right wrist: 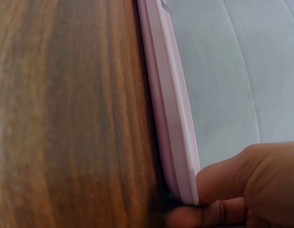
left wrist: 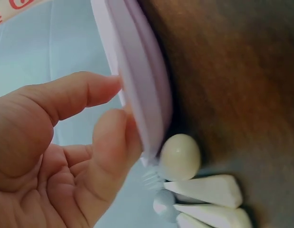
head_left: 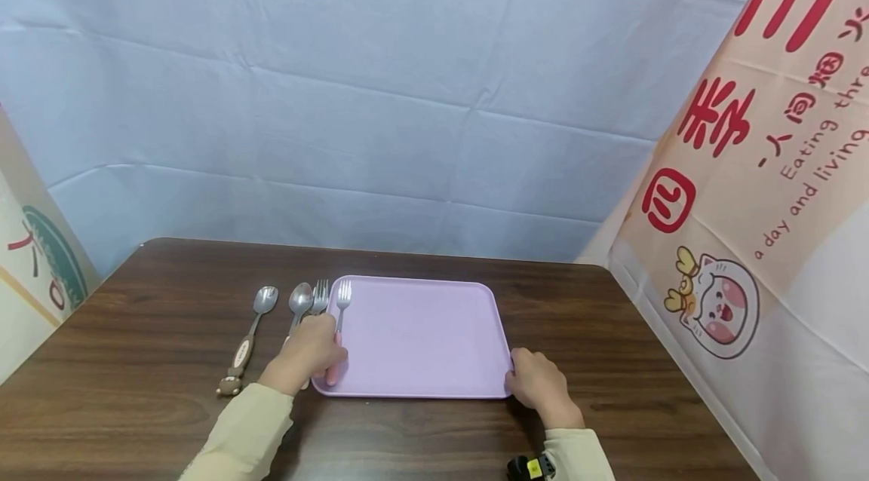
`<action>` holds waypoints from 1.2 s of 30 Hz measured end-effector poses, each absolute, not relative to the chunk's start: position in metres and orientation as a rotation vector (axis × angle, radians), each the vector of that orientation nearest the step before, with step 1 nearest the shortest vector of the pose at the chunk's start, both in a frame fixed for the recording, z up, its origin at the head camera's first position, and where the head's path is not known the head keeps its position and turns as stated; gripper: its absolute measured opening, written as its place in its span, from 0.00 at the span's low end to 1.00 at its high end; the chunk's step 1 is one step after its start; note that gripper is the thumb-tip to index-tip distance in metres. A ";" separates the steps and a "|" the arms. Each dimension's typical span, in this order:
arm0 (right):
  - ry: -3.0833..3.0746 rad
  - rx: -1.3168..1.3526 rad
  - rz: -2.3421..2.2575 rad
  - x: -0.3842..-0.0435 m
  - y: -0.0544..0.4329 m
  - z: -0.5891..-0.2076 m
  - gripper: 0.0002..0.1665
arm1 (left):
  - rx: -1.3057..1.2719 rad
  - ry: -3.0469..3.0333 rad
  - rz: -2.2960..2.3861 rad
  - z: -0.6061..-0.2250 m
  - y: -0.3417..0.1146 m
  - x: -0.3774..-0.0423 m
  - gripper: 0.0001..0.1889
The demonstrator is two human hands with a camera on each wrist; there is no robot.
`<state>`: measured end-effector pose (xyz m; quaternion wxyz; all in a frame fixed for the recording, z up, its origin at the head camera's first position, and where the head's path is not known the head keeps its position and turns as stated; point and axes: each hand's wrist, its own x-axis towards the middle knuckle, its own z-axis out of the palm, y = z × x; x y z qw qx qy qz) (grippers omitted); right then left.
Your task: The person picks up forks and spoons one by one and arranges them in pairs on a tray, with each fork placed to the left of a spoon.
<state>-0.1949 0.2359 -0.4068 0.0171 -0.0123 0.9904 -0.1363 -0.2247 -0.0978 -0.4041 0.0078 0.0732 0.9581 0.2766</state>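
A lilac tray [head_left: 424, 338] lies on the wooden table. Along its left side rests a fork [head_left: 344, 295] with a pink handle. My left hand [head_left: 314, 349] reaches over the tray's left rim and pinches that handle, covering its middle; the left wrist view shows the thumb and forefinger at the rim, the handle hidden behind it. At the tray's near right corner my right hand [head_left: 541, 383] grips the edge, thumb above and fingers beneath. Just left of the tray lie a spoon [head_left: 301, 298] and another fork [head_left: 320, 295], partly under my left hand.
Farther left lies a spoon [head_left: 265, 300] with a brown bear-shaped handle. Cream handles [left wrist: 204, 190] and a rounded cream knob [left wrist: 181, 156] sit close beside the tray. Blue cloth [head_left: 380, 127] hangs behind the table, and a printed cloth [head_left: 767, 240] hangs at the right.
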 end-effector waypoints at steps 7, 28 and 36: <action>3.086 -0.035 -0.422 -0.195 0.238 -0.407 0.03 | 0.381 2.975 0.777 -0.394 -0.098 -0.222 0.11; 3.088 -0.049 -0.417 -0.195 0.237 -0.408 0.03 | 0.672 2.989 0.550 -0.382 -0.103 -0.212 0.22; 3.095 -0.058 -0.417 -0.195 0.238 -0.408 0.03 | 0.652 3.011 0.546 -0.382 -0.105 -0.212 0.22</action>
